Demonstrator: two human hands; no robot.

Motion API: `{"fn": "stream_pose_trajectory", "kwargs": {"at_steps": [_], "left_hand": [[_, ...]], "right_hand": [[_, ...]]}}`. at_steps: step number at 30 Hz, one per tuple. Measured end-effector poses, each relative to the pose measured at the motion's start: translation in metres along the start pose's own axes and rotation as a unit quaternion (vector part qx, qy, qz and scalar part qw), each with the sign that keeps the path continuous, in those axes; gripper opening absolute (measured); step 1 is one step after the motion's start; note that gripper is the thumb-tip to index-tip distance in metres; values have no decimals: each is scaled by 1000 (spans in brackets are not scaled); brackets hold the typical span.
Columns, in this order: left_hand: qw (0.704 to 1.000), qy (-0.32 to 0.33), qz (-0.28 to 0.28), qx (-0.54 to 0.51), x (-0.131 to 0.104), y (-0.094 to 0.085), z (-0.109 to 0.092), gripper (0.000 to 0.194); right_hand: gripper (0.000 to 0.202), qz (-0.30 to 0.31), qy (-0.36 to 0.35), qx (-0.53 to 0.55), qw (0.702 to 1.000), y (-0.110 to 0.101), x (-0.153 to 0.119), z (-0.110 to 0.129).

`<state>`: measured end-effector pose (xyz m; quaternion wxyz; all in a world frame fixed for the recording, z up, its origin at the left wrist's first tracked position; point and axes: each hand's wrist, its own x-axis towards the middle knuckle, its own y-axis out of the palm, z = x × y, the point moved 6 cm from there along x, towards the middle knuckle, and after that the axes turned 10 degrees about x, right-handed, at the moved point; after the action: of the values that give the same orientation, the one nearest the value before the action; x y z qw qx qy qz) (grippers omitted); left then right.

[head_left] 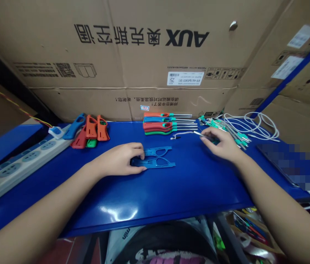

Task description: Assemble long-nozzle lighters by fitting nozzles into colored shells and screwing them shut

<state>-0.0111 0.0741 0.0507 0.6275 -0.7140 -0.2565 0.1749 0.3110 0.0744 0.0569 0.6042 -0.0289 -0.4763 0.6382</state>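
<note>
Two blue plastic handle halves (161, 162) lie side by side on the blue table, their openwork ends pointing right. My left hand (123, 159) curls over their left ends, with thumb and fingers closed on them. Off to the right, my right hand (221, 143) pinches a thin metal tube (198, 134) between thumb and fingers. A white wire with a small dark end (175, 137) trails left from near that tube. Just behind my right hand lies a pile of metal tubes with green ends (233, 131).
Stacked lighters (157, 126) with metal rods lie at the back centre. Coloured handles (91, 128) and a power strip (31, 156) are at the left. A white cable (259, 126) and a dark pixelated device (281, 163) lie at the right. Cardboard (141, 66) stands behind.
</note>
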Motion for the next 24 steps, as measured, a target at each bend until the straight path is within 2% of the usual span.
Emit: {"fn": "stream_pose_trajectory", "kwargs": {"at_steps": [6,11,13,18,21,24], "left_hand": [[999,0,-27,30,1,2,-6,34],[990,-53,-131,-21,5,0,-14,47],[985,-64,-143,-70,6,5,-18,52],[977,-57,-146,-147,7,15,-24,42],[968,-61,-172,-174,4,12,-26,44],[958,-60,-214,-182,1,5,-28,36]], "right_hand": [[12,113,-36,33,992,38,-3,19],[10,106,-65,77,989,52,-7,35],[10,107,-70,90,988,57,-8,40],[15,129,-30,93,987,66,-9,37],[16,148,-1,83,985,68,-9,30],[16,177,-16,90,980,70,-10,31]]}}
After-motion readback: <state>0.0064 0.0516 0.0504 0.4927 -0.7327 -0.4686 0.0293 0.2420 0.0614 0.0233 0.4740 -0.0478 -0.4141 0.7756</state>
